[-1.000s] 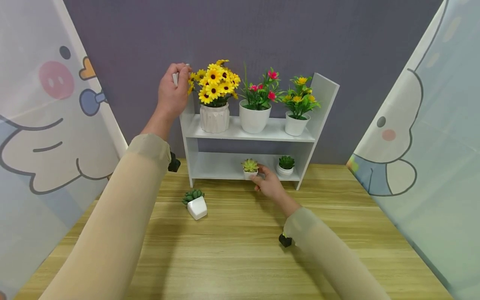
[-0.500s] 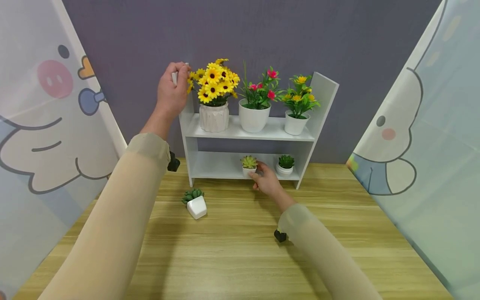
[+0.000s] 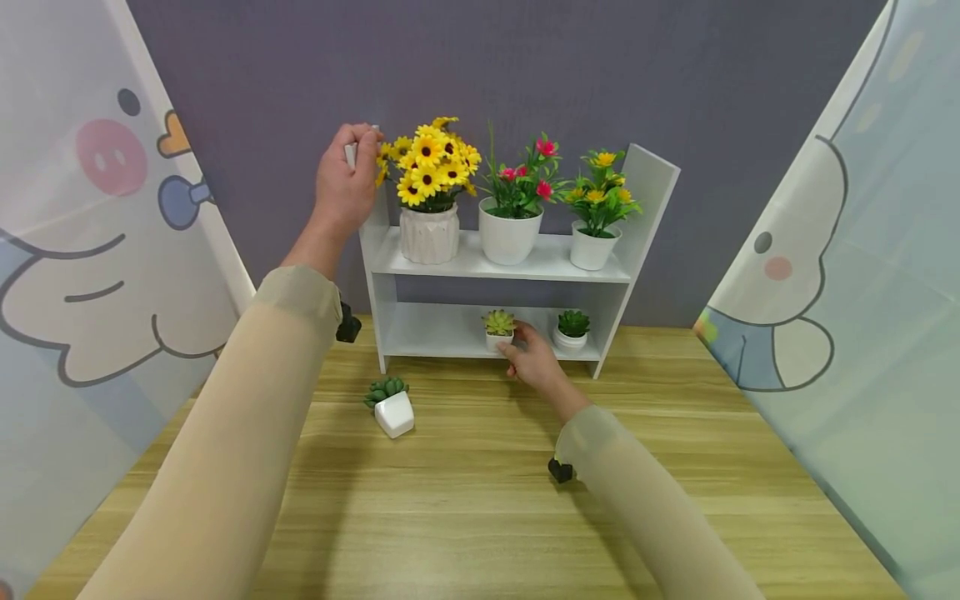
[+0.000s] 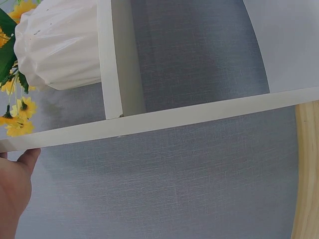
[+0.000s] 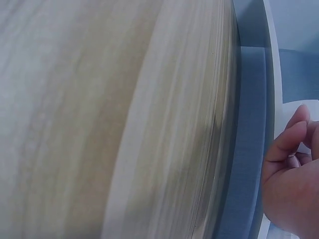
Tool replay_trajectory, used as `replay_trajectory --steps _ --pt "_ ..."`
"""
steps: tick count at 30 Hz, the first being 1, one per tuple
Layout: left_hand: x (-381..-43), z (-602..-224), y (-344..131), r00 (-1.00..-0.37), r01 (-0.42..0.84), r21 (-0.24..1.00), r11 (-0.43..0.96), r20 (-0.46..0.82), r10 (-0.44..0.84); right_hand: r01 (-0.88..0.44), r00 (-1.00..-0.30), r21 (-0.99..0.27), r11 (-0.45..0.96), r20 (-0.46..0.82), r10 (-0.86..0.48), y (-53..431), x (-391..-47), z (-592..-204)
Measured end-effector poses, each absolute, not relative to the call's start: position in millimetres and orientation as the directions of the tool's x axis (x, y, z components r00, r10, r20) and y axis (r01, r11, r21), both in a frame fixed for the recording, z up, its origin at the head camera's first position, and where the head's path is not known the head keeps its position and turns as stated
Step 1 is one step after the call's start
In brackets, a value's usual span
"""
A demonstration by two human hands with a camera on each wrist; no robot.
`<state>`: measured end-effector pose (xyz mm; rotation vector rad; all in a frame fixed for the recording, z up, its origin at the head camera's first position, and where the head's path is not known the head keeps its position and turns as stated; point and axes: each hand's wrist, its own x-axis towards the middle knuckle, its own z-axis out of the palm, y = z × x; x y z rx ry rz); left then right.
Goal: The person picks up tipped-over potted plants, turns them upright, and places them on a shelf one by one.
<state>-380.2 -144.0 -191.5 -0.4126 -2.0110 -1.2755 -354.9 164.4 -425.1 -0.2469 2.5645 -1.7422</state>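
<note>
A white two-tier shelf (image 3: 435, 330) stands at the back of the wooden table. My left hand (image 3: 347, 179) grips the top of its left side panel; in the left wrist view, the thumb and part of the hand (image 4: 14, 186) show at that panel's edge. On the lower tier is a light-green succulent (image 3: 498, 323) in a small white square pot, near the front edge. My right hand (image 3: 536, 360) pinches this pot from its right side. In the right wrist view the curled fingers of my right hand (image 5: 294, 164) partly cover a white pot.
A dark-green succulent in a round white pot (image 3: 571, 340) stands right of my right hand. Another succulent pot (image 3: 394, 415) lies tipped on the table (image 3: 450, 517). Above are yellow sunflowers (image 3: 429, 167), a red-flowered plant (image 3: 510, 237) and a yellow-flowered plant (image 3: 594, 248).
My right hand and the light-green succulent have shifted slightly left and back, further onto the lower tier. Over the last half second they hardly move. My left hand keeps its place.
</note>
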Motion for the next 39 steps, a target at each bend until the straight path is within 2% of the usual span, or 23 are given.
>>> replay_trajectory --steps 15,25,32,39 --pt "-380.9 -191.1 -142.9 -0.688 0.61 0.647 0.458 0.719 -0.099 -0.098 -0.988 -0.95 0.297 0.058 -0.141 173.6 -339.8 -424.6" --pt "-380.7 -190.6 -142.8 -0.691 0.606 0.655 0.452 0.714 -0.108 -0.113 -0.985 -0.951 0.288 0.07 -0.155 186.4 -311.2 -416.3" --pt "-381.8 -191.2 -144.8 -0.694 0.601 0.655 0.458 0.712 -0.105 -0.134 -0.966 -0.946 0.296 0.057 -0.254 186.9 -289.7 -415.5" --pt "-382.8 -191.1 -144.5 -0.697 0.604 0.658 0.45 0.71 -0.102 -0.162 -0.917 -0.927 0.337 0.015 -0.398 184.2 -280.4 -429.0"
